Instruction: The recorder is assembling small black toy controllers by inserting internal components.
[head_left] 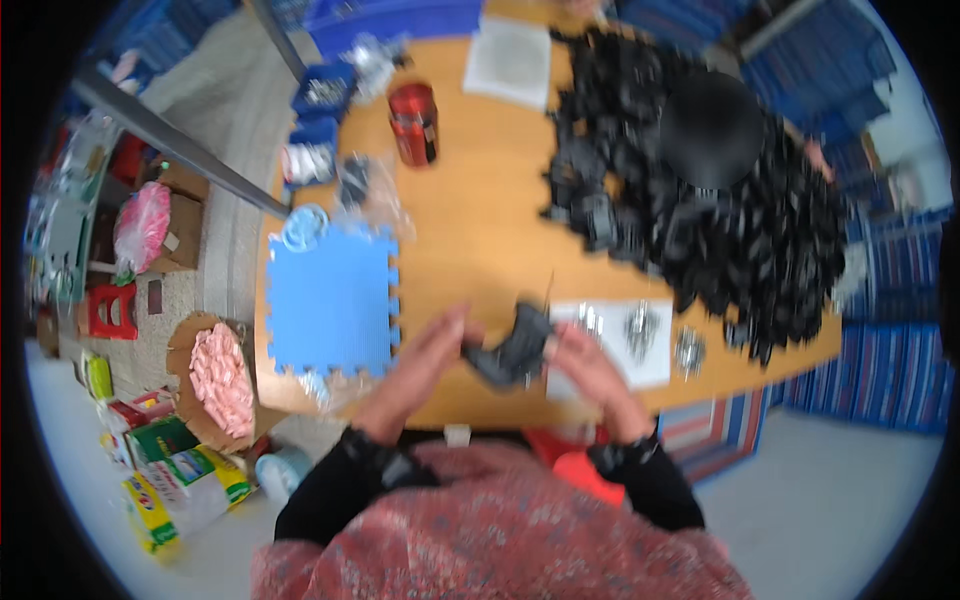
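Near the table's front edge, a curved black plastic part (515, 345) is up between my two hands, blurred by motion. My right hand (590, 370) is closed on its right side, fingertips against the part. My left hand (428, 355) is at its left end, thumb and fingers closed around the tip, though blur softens the contact. A thin dark strand (550, 288) sticks up by the part. Just right of it, a white sheet (655, 372) carries two small piles of shiny metal pieces (641, 325), partly behind my right hand.
A large heap of black plastic parts (640, 190) covers the table's right side. Another metal pile (689, 350) lies beside the sheet. On the left are a blue foam mat (330, 305), a red can (414, 125) and blue bins (322, 92). Pink pieces (222, 380) fill a box lower left.
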